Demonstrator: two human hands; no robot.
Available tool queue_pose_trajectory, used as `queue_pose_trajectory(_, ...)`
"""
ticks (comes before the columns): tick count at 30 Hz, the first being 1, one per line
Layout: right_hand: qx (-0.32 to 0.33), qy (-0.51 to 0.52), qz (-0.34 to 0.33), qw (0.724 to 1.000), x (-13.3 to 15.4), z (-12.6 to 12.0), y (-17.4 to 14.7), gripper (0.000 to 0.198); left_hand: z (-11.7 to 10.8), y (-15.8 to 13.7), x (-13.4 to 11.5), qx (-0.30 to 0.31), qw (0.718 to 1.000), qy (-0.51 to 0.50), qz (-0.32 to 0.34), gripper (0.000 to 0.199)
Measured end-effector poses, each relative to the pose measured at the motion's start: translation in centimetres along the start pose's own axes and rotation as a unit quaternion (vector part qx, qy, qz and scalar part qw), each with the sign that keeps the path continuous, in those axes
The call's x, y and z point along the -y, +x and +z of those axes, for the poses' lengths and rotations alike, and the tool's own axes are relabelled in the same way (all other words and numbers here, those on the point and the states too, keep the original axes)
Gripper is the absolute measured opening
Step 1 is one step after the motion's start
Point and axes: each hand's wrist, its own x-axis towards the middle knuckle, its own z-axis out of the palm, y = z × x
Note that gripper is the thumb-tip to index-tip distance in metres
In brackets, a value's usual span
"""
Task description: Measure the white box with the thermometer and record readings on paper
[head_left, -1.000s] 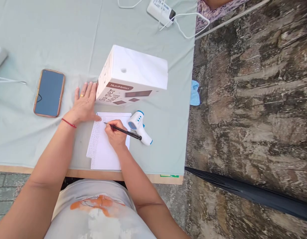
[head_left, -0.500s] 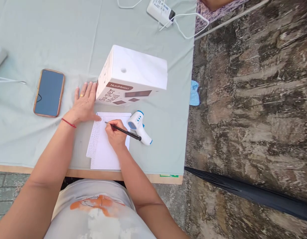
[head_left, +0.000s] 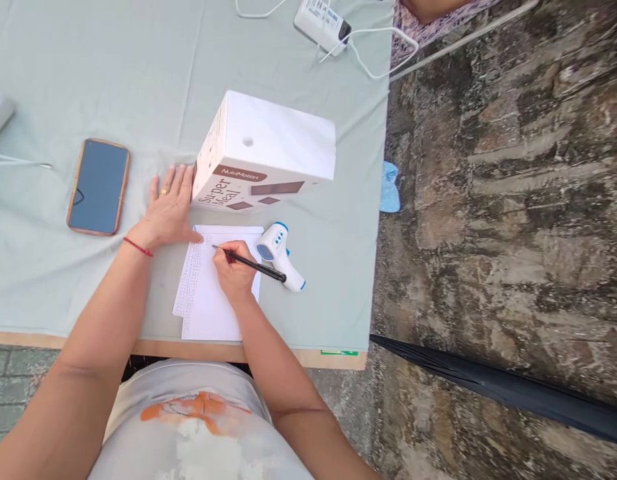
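My right hand (head_left: 235,270) grips a black pen (head_left: 256,266), its tip at the upper part of a white paper sheet (head_left: 213,307). Small handwritten marks run down the sheet's left side, and another written sheet (head_left: 181,293) peeks out beneath it. Flat on the tablecloth lies my left hand (head_left: 169,210), fingers stretched out, the thumb at the paper's top left corner. Its fingertips are beside a white Super Meal box (head_left: 281,133). Just right of the paper rests a white and blue infrared thermometer (head_left: 281,255), partly behind the pen's end.
A phone in a brown case (head_left: 99,187) lies left of my left hand. At the top, a white device (head_left: 321,23) has a white cable looped by it. The pale green tablecloth (head_left: 328,267) ends at the right, above stained stone ground (head_left: 513,200). Part of another person (head_left: 433,10) shows top right.
My right hand and the pen have shifted very slightly to the right on the sheet. My left hand, the box and the thermometer stay where they were.
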Motion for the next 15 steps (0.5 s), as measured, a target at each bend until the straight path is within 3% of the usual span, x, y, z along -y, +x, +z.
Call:
queue_pose_trajectory(9,0.019,-0.009,-0.001,1.0,0.2,-0.2,0.0,0.012,0.4,0.2,0.8,-0.026,0.998,-0.046,0.019,0.141)
queue_pose_trajectory(15,0.075,-0.117,-0.166,0.976,1.0,-3.4,0.1,0.017,-0.1,0.4,0.2,-0.093,0.99,-0.099,0.027,0.098)
